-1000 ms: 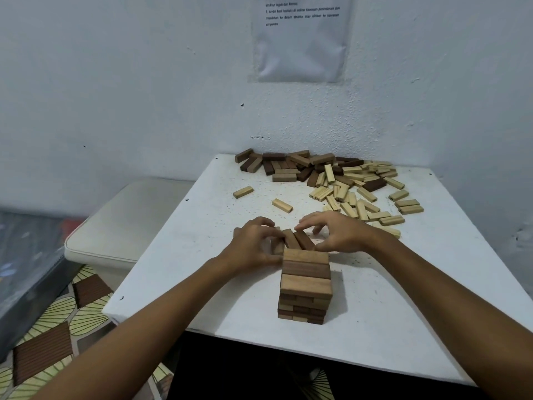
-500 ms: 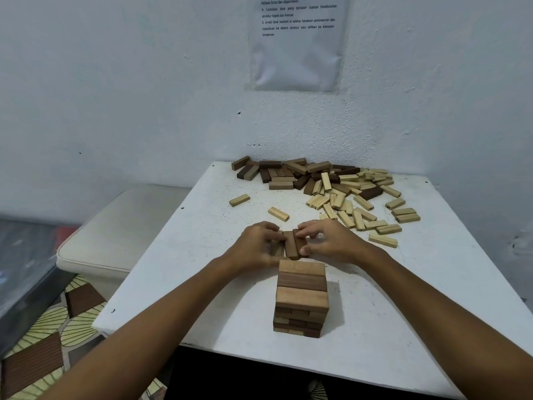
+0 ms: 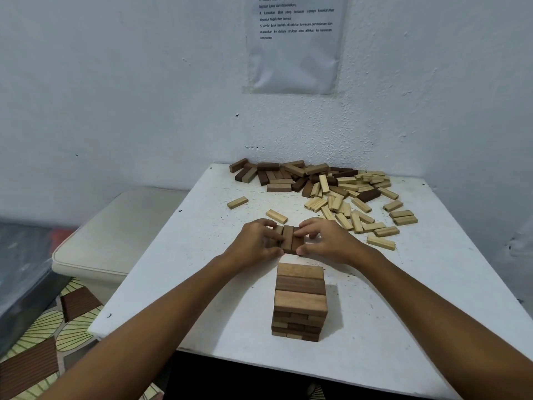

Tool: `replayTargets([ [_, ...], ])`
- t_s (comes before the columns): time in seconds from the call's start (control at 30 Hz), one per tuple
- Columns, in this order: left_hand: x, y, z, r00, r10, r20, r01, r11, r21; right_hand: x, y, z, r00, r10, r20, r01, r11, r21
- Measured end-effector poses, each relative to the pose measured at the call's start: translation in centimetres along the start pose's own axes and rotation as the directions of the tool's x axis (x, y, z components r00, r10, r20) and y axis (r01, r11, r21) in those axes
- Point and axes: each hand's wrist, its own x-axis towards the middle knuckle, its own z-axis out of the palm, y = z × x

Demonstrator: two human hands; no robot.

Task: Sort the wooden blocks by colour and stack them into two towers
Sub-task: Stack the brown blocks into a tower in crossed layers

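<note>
Two hands are squaring up a row of three dark blocks on the white bench: the left hand is pinching one side, the right hand the other. Next, I judge, lifting them level onto the dark tower nearby. Loose blocks are lying behind, against a white wall.

A printed sheet hangs on the white wall above the table; a cushioned stool stands beside it.
</note>
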Motion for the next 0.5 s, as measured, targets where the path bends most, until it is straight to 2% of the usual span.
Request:
replayTargets([
  [0.27, 0.32, 0.15, 0.21, 0.999, -0.02, -0.025, 0.019, 0.998, -0.052, 0.01, 0.37, 0.0, 0.999, -0.038, -0.006, 0.038, 0.999, -0.019],
  [0.5, 0.61, 0.74, 0.36, 0.999, -0.015, -0.038, 0.012, 0.996, -0.083, 0.06, 0.59, 0.55, 0.993, -0.037, -0.11, 0.039, 0.999, 0.015],
])
